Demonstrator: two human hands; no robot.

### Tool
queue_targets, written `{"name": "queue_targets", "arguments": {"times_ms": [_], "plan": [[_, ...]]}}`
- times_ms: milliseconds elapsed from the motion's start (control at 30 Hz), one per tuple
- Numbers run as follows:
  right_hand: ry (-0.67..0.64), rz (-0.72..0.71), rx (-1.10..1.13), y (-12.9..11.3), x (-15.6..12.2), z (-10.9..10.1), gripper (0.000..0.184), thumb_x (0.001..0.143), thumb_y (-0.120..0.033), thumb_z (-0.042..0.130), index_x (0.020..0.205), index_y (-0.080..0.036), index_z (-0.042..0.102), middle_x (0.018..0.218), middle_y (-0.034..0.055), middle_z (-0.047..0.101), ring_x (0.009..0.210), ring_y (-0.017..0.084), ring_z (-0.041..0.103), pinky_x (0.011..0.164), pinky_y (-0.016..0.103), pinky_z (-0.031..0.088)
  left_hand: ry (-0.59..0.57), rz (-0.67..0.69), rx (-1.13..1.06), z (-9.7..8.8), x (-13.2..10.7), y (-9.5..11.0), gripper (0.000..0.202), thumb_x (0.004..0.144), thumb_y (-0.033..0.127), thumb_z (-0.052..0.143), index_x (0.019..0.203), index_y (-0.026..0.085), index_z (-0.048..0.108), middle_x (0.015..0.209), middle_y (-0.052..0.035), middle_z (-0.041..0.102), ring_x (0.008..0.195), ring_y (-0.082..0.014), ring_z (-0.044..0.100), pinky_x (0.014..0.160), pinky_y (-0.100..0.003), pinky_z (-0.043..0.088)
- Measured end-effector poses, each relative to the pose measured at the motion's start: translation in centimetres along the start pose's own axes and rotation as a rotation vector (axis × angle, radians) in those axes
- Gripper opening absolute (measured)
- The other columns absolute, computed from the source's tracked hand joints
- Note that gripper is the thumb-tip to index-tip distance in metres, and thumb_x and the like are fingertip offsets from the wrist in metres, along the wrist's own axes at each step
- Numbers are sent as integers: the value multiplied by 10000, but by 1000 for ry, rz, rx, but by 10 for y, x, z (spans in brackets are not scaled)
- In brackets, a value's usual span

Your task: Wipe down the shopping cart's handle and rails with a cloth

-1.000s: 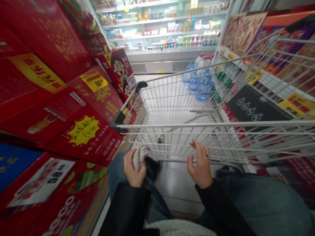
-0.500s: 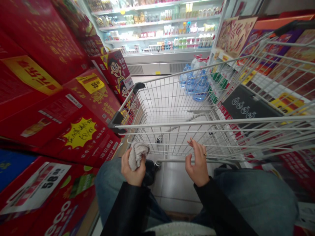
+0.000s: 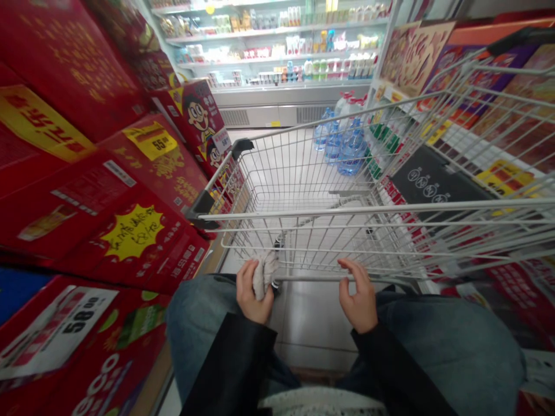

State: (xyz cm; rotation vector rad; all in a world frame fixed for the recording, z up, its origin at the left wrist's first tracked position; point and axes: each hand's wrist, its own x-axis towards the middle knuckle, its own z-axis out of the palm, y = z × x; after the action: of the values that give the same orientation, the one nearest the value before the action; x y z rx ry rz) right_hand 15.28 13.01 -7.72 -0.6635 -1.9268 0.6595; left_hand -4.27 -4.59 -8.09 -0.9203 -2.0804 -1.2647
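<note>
Supermarket aisle point(image 3: 312, 329), wire cart point(image 3: 329, 207): grey cloth point(image 3: 264, 270) inside clamped left fingers point(image 3: 244, 276) at bottom rail point(image 3: 312, 278), right fingers point(image 3: 353, 270) curled round rail.

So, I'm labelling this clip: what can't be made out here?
Hidden, head view: crumpled grey cloth, mostly inside left hand.
Unclear: whether right hand grips or rests on silver wire shopping cart bar.
Cut off: cart's right side, by frame edge.
Too small, blurred: far shelf products.

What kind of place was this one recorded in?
Most likely a supermarket aisle: a wire shopping cart stands ahead, red boxed goods with yellow price tags are stacked at left, and stocked refrigerated shelves line the back.
</note>
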Motion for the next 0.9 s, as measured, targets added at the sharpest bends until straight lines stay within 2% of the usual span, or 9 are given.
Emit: {"name": "queue_targets", "arguments": {"times_ms": [133, 300, 500, 600, 700, 800, 900], "plan": [[-62, 53, 39, 22, -11, 9, 533, 852, -49, 468, 1340, -196, 623, 1195, 113, 748, 1077, 241, 713, 964, 468, 598, 10, 1, -4, 4, 3, 8, 531, 819, 143, 641, 1345, 208, 618, 1301, -125, 658, 1232, -255, 654, 1089, -435, 533], [-134, 31, 70, 27, -16, 13, 584, 884, -52, 466, 1438, -202, 573, 1328, 138, 705, 1207, 247, 689, 1045, 505, 588, 26, 0, -1, 6, 19, 16, 591, 821, 164, 682, 1402, 220, 588, 1368, -133, 626, 1301, -270, 616, 1156, -468, 488], [-226, 24, 155, 24, -18, 20, 707, 923, -77, 479, 1612, -202, 380, 1543, 180, 565, 1451, 269, 552, 1141, 527, 552, -78, 26, -21, 26, -7, 9, 506, 828, 144, 637, 1332, 193, 630, 1255, -124, 671, 1192, -255, 673, 1056, -418, 560], [-227, 61, 189, 26, -20, 24, 698, 926, -86, 476, 1607, -210, 393, 1574, 166, 545, 1486, 267, 522, 1226, 560, 470, -79, 39, -47, 29, -4, 18, 535, 838, 139, 646, 1369, 201, 618, 1305, -125, 656, 1238, -254, 651, 1096, -427, 537], [-221, 129, 261, 32, -20, 28, 704, 933, -85, 453, 1618, -233, 385, 1592, 142, 545, 1503, 248, 511, 1281, 545, 402, -55, 60, -66, 31, 8, 28, 611, 824, 143, 670, 1425, 212, 587, 1382, -130, 616, 1309, -267, 614, 1153, -451, 500], [-217, 154, 321, 39, -19, 32, 727, 927, -82, 450, 1627, -264, 379, 1577, 117, 571, 1473, 233, 547, 1278, 521, 412, -69, 95, -70, 36, 9, 27, 642, 794, 129, 675, 1425, 211, 594, 1382, -123, 612, 1299, -264, 621, 1140, -432, 515], [-215, 126, 332, 43, -18, 34, 709, 917, -76, 456, 1596, -277, 442, 1554, 101, 595, 1454, 230, 564, 1268, 517, 428, -109, 118, -62, 41, -1, 23, 598, 783, 105, 667, 1373, 200, 638, 1298, -110, 651, 1220, -247, 662, 1071, -391, 559]]}}
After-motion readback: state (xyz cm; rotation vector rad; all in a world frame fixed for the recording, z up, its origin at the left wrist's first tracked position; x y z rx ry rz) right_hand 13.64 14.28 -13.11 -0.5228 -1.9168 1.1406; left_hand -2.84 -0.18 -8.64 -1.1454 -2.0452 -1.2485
